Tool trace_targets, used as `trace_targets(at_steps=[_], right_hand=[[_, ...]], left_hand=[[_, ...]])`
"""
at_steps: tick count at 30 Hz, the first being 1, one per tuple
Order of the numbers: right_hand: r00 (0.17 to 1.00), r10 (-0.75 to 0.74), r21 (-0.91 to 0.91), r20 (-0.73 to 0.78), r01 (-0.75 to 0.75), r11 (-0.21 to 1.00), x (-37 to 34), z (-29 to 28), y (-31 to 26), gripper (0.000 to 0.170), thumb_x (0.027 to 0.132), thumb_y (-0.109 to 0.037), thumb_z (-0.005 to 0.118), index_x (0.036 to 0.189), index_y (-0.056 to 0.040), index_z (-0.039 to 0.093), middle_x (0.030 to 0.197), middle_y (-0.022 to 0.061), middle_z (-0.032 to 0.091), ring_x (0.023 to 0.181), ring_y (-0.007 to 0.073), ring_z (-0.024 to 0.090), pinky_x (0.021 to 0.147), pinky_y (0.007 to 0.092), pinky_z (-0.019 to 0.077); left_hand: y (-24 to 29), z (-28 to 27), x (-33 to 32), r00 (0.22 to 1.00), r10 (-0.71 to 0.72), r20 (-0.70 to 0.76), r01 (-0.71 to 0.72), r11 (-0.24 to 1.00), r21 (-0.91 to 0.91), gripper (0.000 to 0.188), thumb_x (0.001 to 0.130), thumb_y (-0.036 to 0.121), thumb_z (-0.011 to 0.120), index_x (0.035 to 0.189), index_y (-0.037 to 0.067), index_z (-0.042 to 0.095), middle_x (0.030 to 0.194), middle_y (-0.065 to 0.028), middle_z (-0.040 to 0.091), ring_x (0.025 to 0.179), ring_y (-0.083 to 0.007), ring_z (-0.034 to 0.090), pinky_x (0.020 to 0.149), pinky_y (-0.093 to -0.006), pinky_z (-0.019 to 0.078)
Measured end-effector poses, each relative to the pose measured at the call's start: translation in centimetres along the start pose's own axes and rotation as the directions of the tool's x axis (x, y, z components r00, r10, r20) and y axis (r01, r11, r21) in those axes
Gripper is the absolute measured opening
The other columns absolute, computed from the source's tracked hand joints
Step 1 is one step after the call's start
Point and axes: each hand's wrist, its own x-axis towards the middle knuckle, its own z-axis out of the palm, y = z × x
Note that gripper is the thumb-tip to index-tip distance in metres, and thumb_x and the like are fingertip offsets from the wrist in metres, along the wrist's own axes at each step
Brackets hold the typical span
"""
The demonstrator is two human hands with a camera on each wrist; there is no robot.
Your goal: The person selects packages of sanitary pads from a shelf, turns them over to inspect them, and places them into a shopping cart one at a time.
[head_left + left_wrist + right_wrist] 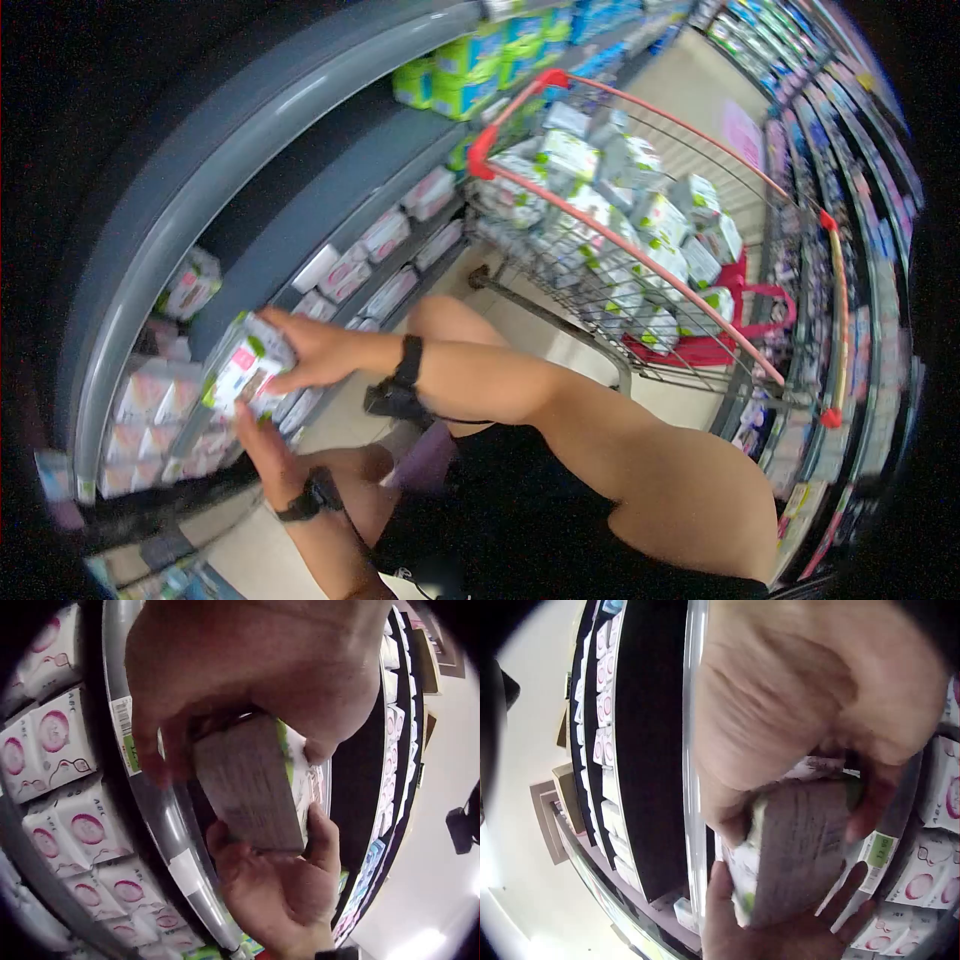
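Note:
A white-and-green wrapped pack (237,362) is held between both hands in front of the shelf. My right hand (318,350) grips its upper right side in the head view. From below, my left hand (268,458) holds the lower end, its thumb against the printed face. In the left wrist view, the pack's pale side with small print (251,784) faces the camera. There, the left hand (262,667) covers the top and the right hand (281,896) cups the other end. The right wrist view shows the left-hand fingers (847,892) spread under the pack.
A shopping cart (665,275) with a red rim, full of similar packs (570,155) and a red bag (735,275), stands right. One similar pack (190,285) sits on the dark shelf behind a curved grey rail (150,240). White-and-pink packs (385,235) fill lower shelves.

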Motion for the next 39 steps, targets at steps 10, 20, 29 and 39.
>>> trace_targets(at_steps=[10, 20, 29, 39], right_hand=[[0.942, 0.333, 0.488, 0.04, -0.309, 0.816, -1.0, -2.2, -1.8, 0.073, 0.093, -0.031, 0.073, 0.15, -0.0021, 0.037, 0.135, 0.0111, 0.057, 0.12, 0.0169, 0.057, 0.095, 0.0311, 0.0514], [0.999, 0.029, 0.245, -0.028, -0.021, 0.969, -0.6, -2.1, -1.7, 0.092, 0.081, -0.01, 0.083, 0.155, -0.0006, 0.029, 0.149, 0.0143, 0.044, 0.137, 0.0246, 0.043, 0.115, 0.0397, 0.0356], [0.992, 0.038, 0.15, 0.119, -0.055, 0.987, -1.0, -0.9, -2.3, 0.105, 0.079, -0.007, 0.085, 0.161, -0.011, 0.02, 0.161, 0.0109, 0.028, 0.145, 0.0254, 0.033, 0.116, 0.0431, 0.0368], [0.991, 0.128, 0.256, 0.046, -0.135, 0.957, -0.6, -0.8, -2.0, 0.092, 0.091, -0.02, 0.076, 0.16, -0.012, 0.016, 0.142, 0.0125, 0.046, 0.132, 0.0248, 0.046, 0.107, 0.0393, 0.0436]], left_hand=[[2.4, 5.5, 0.0, 0.939, 0.313, 0.142, -0.339, 0.913, 0.227, 0.099, 0.074, 0.009, 0.088, 0.152, 0.005, 0.027, 0.138, -0.0115, 0.045, 0.131, -0.024, 0.049, 0.109, -0.0388, 0.0439], [0.8, 3.0, -0.3, 0.987, 0.044, 0.157, -0.055, 0.996, 0.071, 0.094, 0.095, 0.041, 0.067, 0.16, 0.0, 0.011, 0.155, -0.0167, 0.036, 0.139, -0.0267, 0.041, 0.116, -0.0403, 0.0336], [3.8, 3.2, -0.1, 0.98, 0.109, 0.169, -0.055, 0.954, -0.295, 0.085, 0.092, 0.031, 0.071, 0.157, 0.005, 0.022, 0.15, -0.0156, 0.04, 0.139, -0.0241, 0.041, 0.114, -0.0395, 0.0356], [4.8, 4.4, -0.6, 0.94, 0.323, 0.113, -0.339, 0.926, 0.167, 0.098, 0.083, 0.013, 0.079, 0.156, 0.009, 0.014, 0.141, -0.0181, 0.043, 0.134, -0.0275, 0.043, 0.112, -0.0395, 0.0376]])
